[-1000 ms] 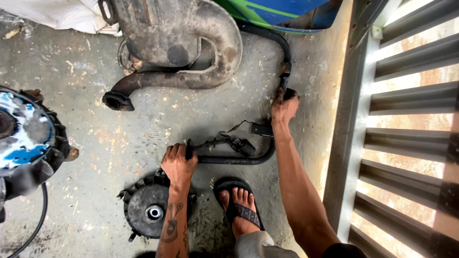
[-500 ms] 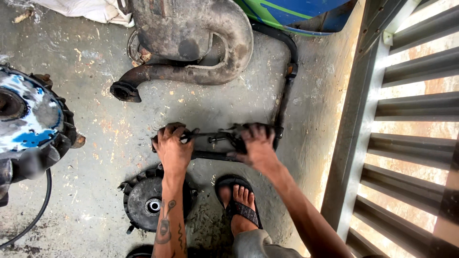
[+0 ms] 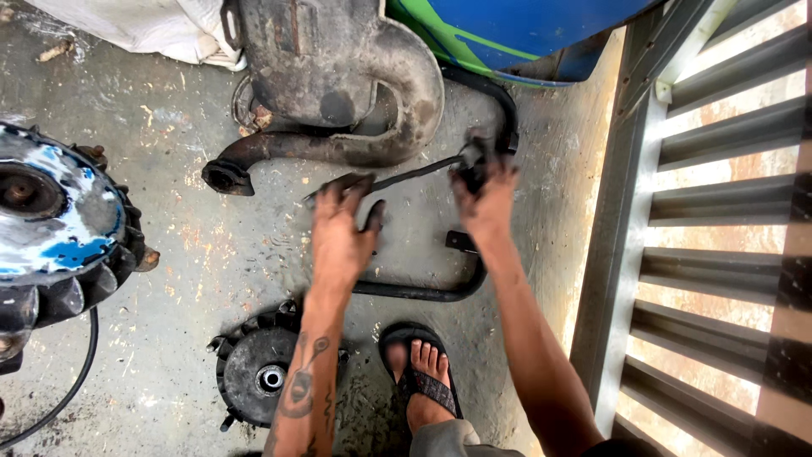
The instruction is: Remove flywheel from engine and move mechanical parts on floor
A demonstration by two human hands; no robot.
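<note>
Squatting on a stained concrete floor (image 3: 169, 245), a person lifts a slim black metal bracket (image 3: 414, 173) just in front of the rusty exhaust muffler (image 3: 338, 76). The left hand (image 3: 342, 228) closes its grip on the bracket's near end, fingers curled over it; the right hand (image 3: 486, 199) clamps its far end, beside the muffler's curved pipe. A bent black tube (image 3: 440, 288) lies on the floor below the hands, a finned black disc (image 3: 258, 377) nearer the sandalled foot (image 3: 423, 381). Holding both ends firmly and level would likely keep the greasy part from slipping.
</note>
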